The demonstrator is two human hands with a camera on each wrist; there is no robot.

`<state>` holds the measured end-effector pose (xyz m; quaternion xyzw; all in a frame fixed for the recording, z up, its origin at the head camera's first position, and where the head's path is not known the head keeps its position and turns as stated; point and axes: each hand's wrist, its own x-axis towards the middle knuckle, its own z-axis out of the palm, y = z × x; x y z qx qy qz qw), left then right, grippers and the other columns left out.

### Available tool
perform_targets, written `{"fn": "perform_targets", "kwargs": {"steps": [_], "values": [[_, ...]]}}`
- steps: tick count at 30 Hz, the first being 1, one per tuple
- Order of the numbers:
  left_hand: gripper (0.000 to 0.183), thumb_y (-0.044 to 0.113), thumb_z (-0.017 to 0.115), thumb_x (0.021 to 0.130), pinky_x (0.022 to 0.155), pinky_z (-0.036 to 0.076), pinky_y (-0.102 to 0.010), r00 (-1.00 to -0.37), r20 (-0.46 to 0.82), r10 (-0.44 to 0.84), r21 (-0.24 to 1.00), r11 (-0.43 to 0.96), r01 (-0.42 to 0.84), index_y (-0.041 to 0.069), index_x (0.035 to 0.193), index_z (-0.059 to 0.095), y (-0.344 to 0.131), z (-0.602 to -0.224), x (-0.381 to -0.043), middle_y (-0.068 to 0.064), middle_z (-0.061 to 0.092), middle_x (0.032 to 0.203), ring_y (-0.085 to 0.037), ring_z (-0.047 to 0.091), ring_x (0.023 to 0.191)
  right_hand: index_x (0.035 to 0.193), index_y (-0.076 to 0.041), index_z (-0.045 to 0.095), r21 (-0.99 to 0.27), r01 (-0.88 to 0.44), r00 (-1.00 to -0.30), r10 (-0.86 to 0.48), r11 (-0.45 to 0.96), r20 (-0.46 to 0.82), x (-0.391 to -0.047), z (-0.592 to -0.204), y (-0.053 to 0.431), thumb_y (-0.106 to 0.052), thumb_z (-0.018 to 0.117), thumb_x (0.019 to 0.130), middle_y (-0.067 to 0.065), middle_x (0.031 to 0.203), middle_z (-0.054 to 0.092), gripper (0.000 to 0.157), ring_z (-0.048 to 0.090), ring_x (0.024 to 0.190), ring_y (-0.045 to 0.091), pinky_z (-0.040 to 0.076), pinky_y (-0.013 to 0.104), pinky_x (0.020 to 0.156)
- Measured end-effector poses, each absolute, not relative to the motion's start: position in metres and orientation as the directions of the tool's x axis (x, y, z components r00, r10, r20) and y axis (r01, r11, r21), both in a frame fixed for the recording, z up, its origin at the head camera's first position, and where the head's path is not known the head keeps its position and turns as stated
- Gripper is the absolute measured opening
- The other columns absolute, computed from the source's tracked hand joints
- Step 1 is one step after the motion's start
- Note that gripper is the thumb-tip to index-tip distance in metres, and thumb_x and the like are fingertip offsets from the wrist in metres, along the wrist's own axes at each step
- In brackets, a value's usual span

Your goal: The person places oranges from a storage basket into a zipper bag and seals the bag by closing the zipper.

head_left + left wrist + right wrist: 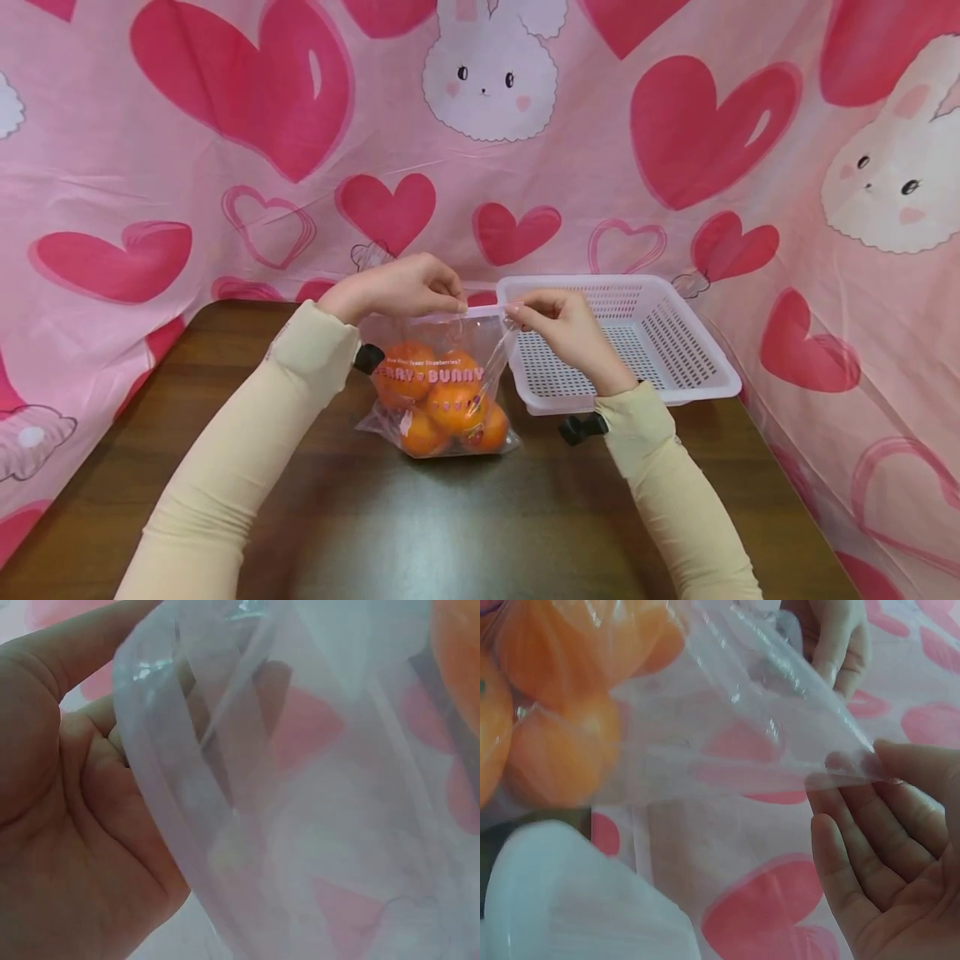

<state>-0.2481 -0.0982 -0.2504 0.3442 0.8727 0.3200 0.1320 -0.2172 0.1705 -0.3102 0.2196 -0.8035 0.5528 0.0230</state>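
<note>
A clear plastic zip bag (491, 342) with pink lettering stands upright on the table, several oranges (457, 406) bunched in its lower part. My left hand (408, 287) pinches the bag's top edge near its middle. At the top right corner, my right hand (562, 329) pinches the same edge between thumb and forefinger. In the left wrist view the clear film (300, 817) covers part of the left hand's fingers. The right wrist view shows the film drawn to a point at the right thumb (915, 761), with the other fingers spread beneath.
A white slatted plastic basket (705, 362) stands at the right, behind and beside the bag. The brown wooden table (420, 533) reaches toward me. Pink cloth (300, 208) printed with hearts and rabbits hangs behind the table and along both sides.
</note>
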Motion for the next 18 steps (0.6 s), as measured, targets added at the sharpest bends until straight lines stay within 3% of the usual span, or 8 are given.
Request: {"fn": "perform_targets", "kwargs": {"steps": [5, 10, 18], "values": [[0.014, 0.019, 0.075, 0.094, 0.076, 0.052, -0.034, -0.726, 0.004, 0.687, 0.650, 0.550, 0.525, 0.007, 0.100, 0.079, -0.0951, -0.2521, -0.2487, -0.001, 0.074, 0.088, -0.021, 0.062, 0.079, 0.102, 0.000, 0.078, -0.862, -0.394, -0.904, -0.305, 0.319, 0.300, -0.2180, -0.3098, 0.1670, -0.017, 0.075, 0.095, 0.011, 0.086, 0.073, 0.019, 0.065, 0.083, 0.034, 0.055, 0.036, 0.078], [0.013, 0.020, 0.075, 0.094, 0.067, 0.047, -0.032, -0.731, 0.003, 0.682, 0.640, 0.560, 0.526, 0.009, 0.098, 0.081, -0.0950, -0.2538, -0.2517, 0.000, 0.073, 0.082, -0.019, 0.057, 0.072, 0.104, 0.000, 0.078, -0.864, -0.384, -0.909, -0.300, 0.326, 0.291, -0.2183, -0.3092, 0.1671, -0.018, 0.075, 0.095, 0.011, 0.089, 0.074, 0.019, 0.065, 0.082, 0.028, 0.056, 0.037, 0.080], [0.014, 0.021, 0.076, 0.094, 0.063, 0.046, -0.032, -0.726, 0.007, 0.688, 0.634, 0.558, 0.535, 0.011, 0.101, 0.082, -0.1015, -0.2531, -0.2550, 0.000, 0.073, 0.082, -0.021, 0.056, 0.071, 0.104, 0.001, 0.077, -0.887, -0.352, -0.918, -0.294, 0.300, 0.265, -0.2184, -0.3106, 0.1684, -0.016, 0.075, 0.095, 0.012, 0.089, 0.074, 0.020, 0.068, 0.080, 0.028, 0.058, 0.035, 0.076]]}}
